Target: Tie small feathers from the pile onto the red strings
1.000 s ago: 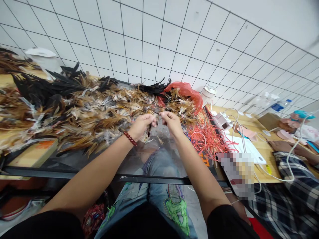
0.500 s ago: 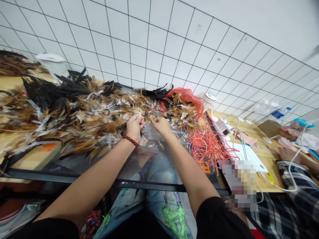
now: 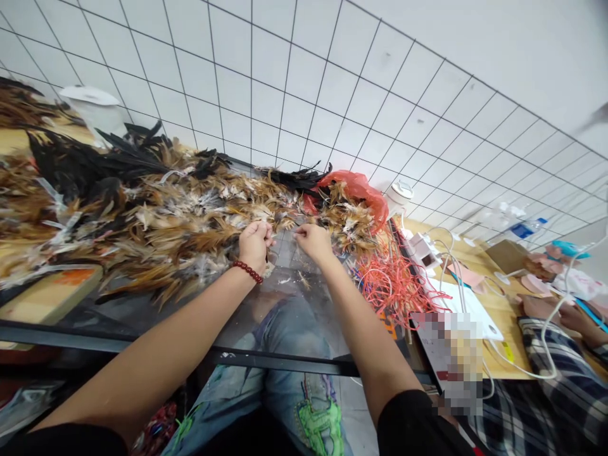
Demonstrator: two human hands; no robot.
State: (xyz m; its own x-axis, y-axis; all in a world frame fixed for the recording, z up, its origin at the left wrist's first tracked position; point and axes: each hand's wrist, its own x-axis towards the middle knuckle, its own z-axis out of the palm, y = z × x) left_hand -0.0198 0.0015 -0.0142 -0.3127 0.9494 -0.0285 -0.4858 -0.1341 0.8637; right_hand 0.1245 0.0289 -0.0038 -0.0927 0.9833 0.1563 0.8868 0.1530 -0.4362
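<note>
My left hand [image 3: 255, 246], with a red bead bracelet [image 3: 247, 272] at the wrist, is curled closed at the near edge of a heap of brown feathers [image 3: 194, 218]. What its fingers hold, if anything, is hidden; something small and pale shows just below them. To its right, my right hand [image 3: 312, 242] is pinched shut, thumb against fingers. Anything in that pinch is too small to name. A short gap separates the two hands above the clear table cover [image 3: 289, 253]. One loose small feather [image 3: 304, 280] lies on the cover between my forearms.
Long black feathers [image 3: 85, 166] lie behind the heap, and a red plastic bag [image 3: 358, 190] sits at the back. Tangled red cords [image 3: 392, 282] lie right of my forearm. Further right are a white charger [image 3: 422, 250], cables, a bottle [image 3: 529, 228] and another person's plaid sleeve [image 3: 546, 345].
A tan feather piece at my right fingertips is no longer seen there. My right hand has shifted slightly right, and the left stays closed. The camera view has turned a little.
</note>
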